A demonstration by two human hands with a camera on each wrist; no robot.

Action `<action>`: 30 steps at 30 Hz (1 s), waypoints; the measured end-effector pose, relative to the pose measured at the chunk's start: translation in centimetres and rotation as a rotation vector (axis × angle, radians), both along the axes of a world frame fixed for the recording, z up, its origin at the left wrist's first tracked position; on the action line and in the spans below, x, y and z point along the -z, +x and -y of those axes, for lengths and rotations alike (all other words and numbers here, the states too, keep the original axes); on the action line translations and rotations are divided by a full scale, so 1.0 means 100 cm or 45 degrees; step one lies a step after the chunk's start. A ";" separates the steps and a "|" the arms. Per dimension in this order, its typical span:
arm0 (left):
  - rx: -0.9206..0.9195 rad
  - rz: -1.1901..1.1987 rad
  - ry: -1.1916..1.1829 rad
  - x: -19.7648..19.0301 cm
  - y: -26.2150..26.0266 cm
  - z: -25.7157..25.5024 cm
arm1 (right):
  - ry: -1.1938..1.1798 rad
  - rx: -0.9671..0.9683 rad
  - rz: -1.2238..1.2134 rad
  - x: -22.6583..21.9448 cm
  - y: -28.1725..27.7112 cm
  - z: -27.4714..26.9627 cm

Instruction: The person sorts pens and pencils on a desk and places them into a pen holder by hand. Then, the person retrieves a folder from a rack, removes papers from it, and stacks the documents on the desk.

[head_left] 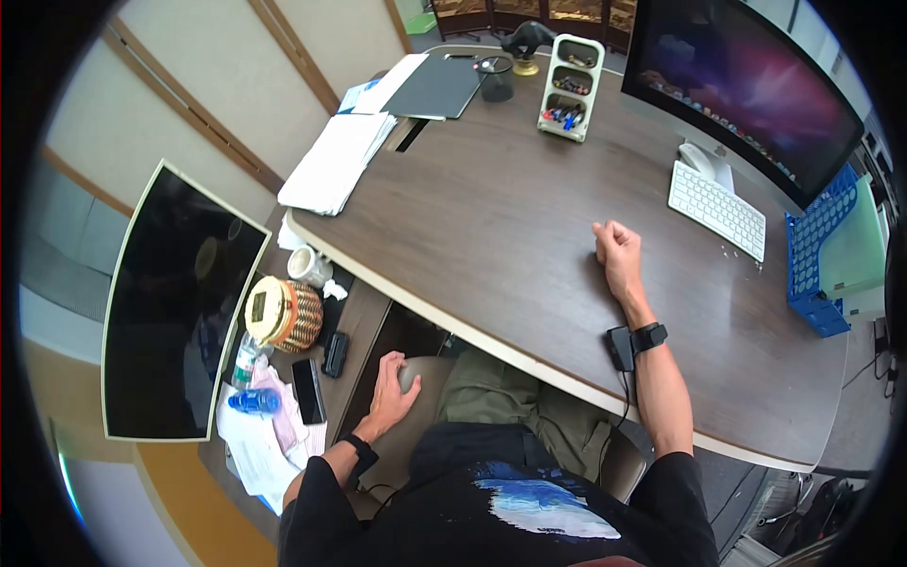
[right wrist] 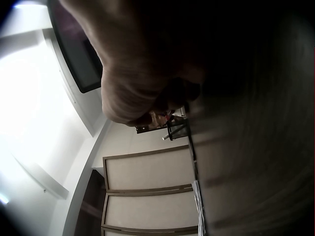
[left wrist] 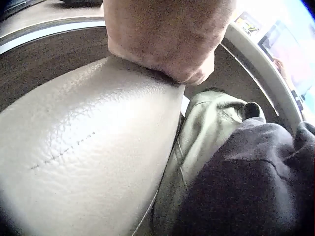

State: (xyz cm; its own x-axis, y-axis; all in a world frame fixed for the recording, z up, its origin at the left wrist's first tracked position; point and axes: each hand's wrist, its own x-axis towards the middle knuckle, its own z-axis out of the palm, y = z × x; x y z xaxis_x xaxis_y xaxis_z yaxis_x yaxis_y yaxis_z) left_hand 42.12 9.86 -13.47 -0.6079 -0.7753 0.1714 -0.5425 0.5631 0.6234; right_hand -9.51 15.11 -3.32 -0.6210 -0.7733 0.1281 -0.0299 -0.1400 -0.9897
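Note:
My left hand (head_left: 389,395) grips the front end of a brown leather-like chair armrest (head_left: 430,378), fingers bent round it. The left wrist view shows that hand (left wrist: 167,39) at the far end of the pale-looking armrest (left wrist: 93,137), beside green trousers (left wrist: 197,123). On the dark wooden desk (head_left: 491,208) rests my right hand (head_left: 619,257), its fingers curled in with nothing visible in them. In the right wrist view the right hand (right wrist: 138,88) is dark, its curled fingers partly in shadow beside the desk surface (right wrist: 246,162).
A monitor (head_left: 746,85), keyboard (head_left: 716,208) and blue rack (head_left: 820,246) stand at the right. A pen holder (head_left: 572,87), black folder (head_left: 435,87) and papers (head_left: 335,165) lie farther back. At the left are another monitor (head_left: 179,312), woven jar (head_left: 300,314), mug (head_left: 307,266), phone (head_left: 308,391) and bottles (head_left: 255,402).

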 end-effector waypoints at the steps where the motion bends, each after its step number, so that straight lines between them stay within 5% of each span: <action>1: 0.016 -0.008 -0.012 0.001 0.001 -0.002 | -0.006 0.000 0.013 0.000 0.001 0.000; 7: 0.303 -0.225 -0.336 -0.057 -0.049 0.008 | -0.022 0.026 0.030 0.005 0.000 -0.001; 10: 0.447 -0.462 -0.415 -0.118 -0.117 0.044 | 0.002 0.001 0.003 0.007 -0.002 0.000; 13: 0.373 -0.348 -0.383 -0.188 -0.202 0.088 | -0.003 0.018 -0.012 0.008 -0.002 -0.001; 16: 0.326 -0.227 -0.192 -0.214 -0.293 0.144 | -0.006 0.033 -0.002 0.004 0.001 -0.002; 23: 0.155 0.333 0.347 -0.225 -0.483 0.268 | -0.022 0.031 -0.045 -0.004 0.000 -0.005; 30: 0.117 0.530 0.616 -0.206 -0.548 0.306 | -0.058 -0.017 0.028 0.005 0.001 -0.003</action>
State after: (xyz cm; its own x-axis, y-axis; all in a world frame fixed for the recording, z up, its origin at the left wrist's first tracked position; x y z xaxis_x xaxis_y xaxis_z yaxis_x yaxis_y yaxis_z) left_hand -12.65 -20.75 7.17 -0.6155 -0.6477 -0.4491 -0.7569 0.3269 0.5658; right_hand -9.45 15.37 -3.83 -0.6135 -0.7753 0.1502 -0.0063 -0.1854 -0.9826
